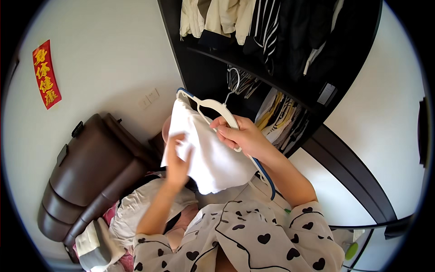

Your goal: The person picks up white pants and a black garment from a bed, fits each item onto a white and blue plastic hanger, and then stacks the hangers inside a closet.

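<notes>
My right hand [239,134] grips a cream-white clothes hanger [214,104] with dark blue strips near its ends, by the upper bar below its metal hook. A white cloth garment [207,156] hangs from the hanger's far-left shoulder and drapes beneath my right hand. The hanger's near end, at lower right, is bare. My left hand [178,159] is blurred in front of the garment's left part, thumb and fingers apart; whether it touches the cloth is not clear.
Ahead stands a dark open wardrobe [292,91] with hanging clothes [234,17], spare hangers [243,80] and more garments [285,119] below. At left is a brown leather sofa [91,159] with a heap of clothes [146,204]. A red paper banner [47,74] bears writing on the wall.
</notes>
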### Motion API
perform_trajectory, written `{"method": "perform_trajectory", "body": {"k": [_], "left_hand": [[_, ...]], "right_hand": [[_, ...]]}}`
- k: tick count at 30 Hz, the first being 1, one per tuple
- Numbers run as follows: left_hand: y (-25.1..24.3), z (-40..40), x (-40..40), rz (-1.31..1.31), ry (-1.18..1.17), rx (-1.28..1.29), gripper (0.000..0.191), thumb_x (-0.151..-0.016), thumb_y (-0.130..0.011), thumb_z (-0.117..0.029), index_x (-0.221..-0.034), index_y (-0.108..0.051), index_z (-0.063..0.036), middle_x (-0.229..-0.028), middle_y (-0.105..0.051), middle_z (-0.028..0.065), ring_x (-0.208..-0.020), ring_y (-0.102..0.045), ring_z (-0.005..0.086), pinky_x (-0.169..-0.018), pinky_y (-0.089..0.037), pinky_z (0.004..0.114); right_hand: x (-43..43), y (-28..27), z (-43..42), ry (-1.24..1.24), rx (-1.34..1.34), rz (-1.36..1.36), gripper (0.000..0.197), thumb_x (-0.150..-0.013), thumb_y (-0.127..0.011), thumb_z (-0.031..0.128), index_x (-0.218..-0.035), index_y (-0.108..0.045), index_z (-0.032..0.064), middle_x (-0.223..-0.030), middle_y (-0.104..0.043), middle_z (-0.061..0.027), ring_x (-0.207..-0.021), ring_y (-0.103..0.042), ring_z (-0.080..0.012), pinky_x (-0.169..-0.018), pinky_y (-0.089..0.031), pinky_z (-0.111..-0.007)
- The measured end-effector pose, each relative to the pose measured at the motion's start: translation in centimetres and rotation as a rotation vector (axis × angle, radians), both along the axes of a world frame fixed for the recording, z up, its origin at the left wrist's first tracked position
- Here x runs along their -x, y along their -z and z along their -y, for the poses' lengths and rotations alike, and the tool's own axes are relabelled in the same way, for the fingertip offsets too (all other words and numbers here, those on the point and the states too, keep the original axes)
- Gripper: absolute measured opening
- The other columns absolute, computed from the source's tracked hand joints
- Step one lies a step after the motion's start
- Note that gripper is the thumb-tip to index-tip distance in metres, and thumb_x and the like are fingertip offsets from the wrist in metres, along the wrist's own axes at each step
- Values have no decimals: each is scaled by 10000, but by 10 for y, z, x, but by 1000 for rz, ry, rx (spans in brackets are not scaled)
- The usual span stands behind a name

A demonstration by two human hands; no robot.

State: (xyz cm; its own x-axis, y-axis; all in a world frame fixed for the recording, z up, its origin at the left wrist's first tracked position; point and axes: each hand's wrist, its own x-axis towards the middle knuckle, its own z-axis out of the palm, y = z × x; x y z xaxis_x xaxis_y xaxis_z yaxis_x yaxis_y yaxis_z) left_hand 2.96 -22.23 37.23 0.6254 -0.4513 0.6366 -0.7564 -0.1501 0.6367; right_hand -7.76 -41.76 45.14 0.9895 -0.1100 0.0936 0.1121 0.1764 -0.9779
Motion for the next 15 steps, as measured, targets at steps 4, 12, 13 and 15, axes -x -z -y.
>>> {"method": "perform_trajectory", "body": {"k": [4, 12, 13, 15], "left_hand": [[54, 9, 78, -79, 280, -77, 757, -638, -840, -176, -1276, -468, -13, -1153, -493, 189, -1084, -501, 349, -906, -446, 415], [62, 55, 52, -155, 103, 38, 361, -748, -630, 57, -1100, -597, -15, -935, -606, 138, -792, -608, 276, -724, -498, 327], [49, 53, 46, -198, 137, 47, 298, -750, -626, 44, -1044, -620, -9, -922, -617, 149, -783, -619, 297, -713, -500, 335], [30, 52, 29, -216, 151, 70, 281, -756, -613, 70, -1029, -623, 1, -895, -628, 147, -811, -641, 259, -712, -496, 314]], "right_hand": [[-15, 6, -4, 39, -103, -13, 189, -932, -525, 96, -1063, -585, -27, -729, -522, -14, -551, -416, -41, -492, -321, -199], [-13, -14, 14, 327, -79, -7, 181, -936, -558, 134, -1055, -608, 7, -764, -555, -4, -590, -442, -42, -518, -321, -188], [-12, -16, 18, 345, -85, 8, 182, -937, -557, 136, -1056, -608, 7, -768, -558, -4, -589, -442, -43, -522, -322, -187], [-15, -21, 26, 365, -68, 9, 183, -942, -553, 139, -1057, -604, 7, -768, -557, -2, -592, -448, -48, -524, -328, -192]]}}
